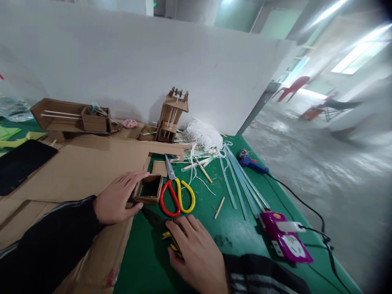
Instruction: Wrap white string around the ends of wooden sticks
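Where our small cardboard box [149, 200] sits: just left of the scissors [176, 180], on the green tabletop [239, 232] by the edge of the cardboard sheets [101, 159].
Box progress: four walls stand joined around an open middle, so we judge its basic shape done; what it lacks, we cannot tell.
Cardboard models: the long one [70, 108] at far left and the tall one [165, 114] at far centre both carry sticks and look well built up.
Loose stock: white string [203, 134] and clear strips [243, 183] lie to the right, apparently unused.
Left hand [118, 200]: we pinch the box lightly, fingers close together along its far left side, thumb parted from them at the near edge.
Right hand [200, 249]: our fingers curl closed over the yellow-and-black grips of what look like pliers [157, 220]; the dark tip points toward the box's near side, and whether it touches, we cannot tell.
Glue gun [254, 164]: at the table's right edge, out of our hands.
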